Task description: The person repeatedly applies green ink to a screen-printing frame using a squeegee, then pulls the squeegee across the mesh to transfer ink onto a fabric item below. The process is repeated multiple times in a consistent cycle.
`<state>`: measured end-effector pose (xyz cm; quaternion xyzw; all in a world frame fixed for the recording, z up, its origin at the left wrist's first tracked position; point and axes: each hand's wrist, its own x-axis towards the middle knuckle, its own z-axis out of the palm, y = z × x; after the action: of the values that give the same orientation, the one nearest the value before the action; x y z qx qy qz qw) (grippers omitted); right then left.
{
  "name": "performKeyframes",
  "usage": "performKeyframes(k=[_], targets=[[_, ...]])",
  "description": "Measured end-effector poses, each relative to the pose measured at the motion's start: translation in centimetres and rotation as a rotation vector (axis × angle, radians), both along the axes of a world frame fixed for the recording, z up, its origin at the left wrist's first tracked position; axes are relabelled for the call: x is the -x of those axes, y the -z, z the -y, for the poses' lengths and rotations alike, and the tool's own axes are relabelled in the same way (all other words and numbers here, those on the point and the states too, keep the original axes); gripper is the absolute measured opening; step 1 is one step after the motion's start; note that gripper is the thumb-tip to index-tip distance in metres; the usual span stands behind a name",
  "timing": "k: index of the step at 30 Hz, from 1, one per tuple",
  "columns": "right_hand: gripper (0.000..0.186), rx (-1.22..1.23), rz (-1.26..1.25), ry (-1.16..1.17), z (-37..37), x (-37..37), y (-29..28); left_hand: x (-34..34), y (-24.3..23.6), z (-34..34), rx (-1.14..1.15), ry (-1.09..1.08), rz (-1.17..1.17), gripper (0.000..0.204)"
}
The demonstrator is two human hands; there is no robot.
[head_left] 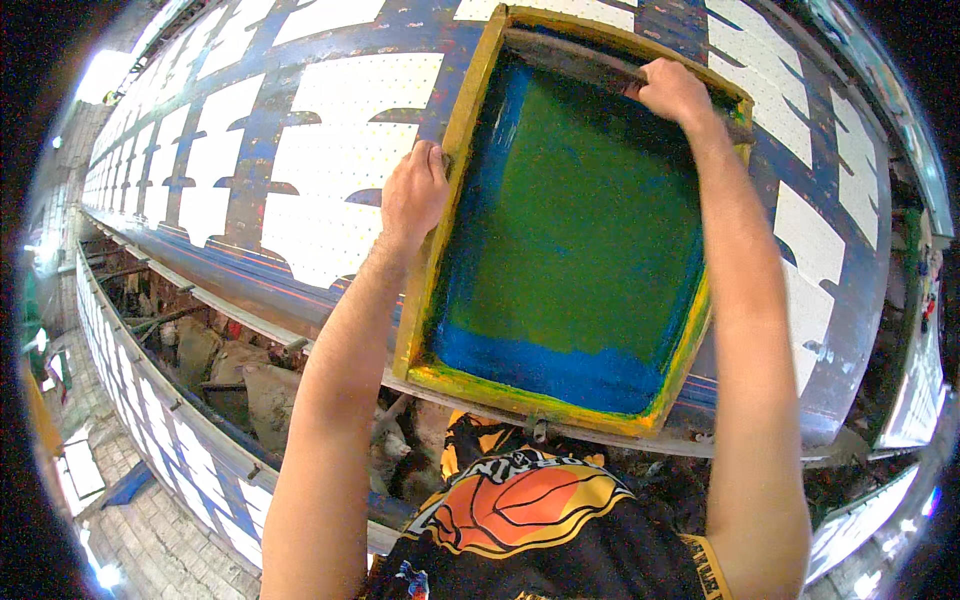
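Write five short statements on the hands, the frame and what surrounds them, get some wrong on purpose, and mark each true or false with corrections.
1. The left hand is at the left side of the frame. True.
2. The inner surface is red throughout. False: the inner surface is mostly green, with blue along its edges.
3. The right hand holds a dark bar near the frame's far end. True.
4. White pieces lie only right of the frame. False: white pieces lie on both sides.
5. The person's shirt is black with an orange design. True.
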<state>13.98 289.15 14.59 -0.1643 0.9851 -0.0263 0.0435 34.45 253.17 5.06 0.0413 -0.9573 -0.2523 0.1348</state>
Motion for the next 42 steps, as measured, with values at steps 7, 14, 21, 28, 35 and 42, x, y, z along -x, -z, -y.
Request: performKeyframes(k=[7,14,21,28,35,42], targets=[[0.026,-0.003,-0.092,-0.186,-3.0,7.6,0.3,-0.3,-0.6,-0.6,-0.052,-0.076,0.065,0.032],[0.027,-0.017,0.029,-0.139,-2.3,6.6,3.2,0.1,-0.2,-0.5,-0.029,-0.051,0.063,0.033],[0.028,0.031,0.151,-0.087,-0.4,-10.4,1.3,0.0,0.5,0.0,-0.007,-0.015,-0.027,0.035],[0.028,-0.016,0.263,-0.051,1.9,-28.0,1.8,0.4,1.3,0.9,-0.025,-0.032,0.075,0.051],[0.043,0.025,0.232,0.024,4.5,-44.4,3.3,0.8,3.7,1.8,0.46,0.17,-0.267,0.019],[0.048,0.11,0.16,0.02,5.0,-47.6,3.1,0.0,1.0,1.0,-0.048,0.004,0.088,0.057]])
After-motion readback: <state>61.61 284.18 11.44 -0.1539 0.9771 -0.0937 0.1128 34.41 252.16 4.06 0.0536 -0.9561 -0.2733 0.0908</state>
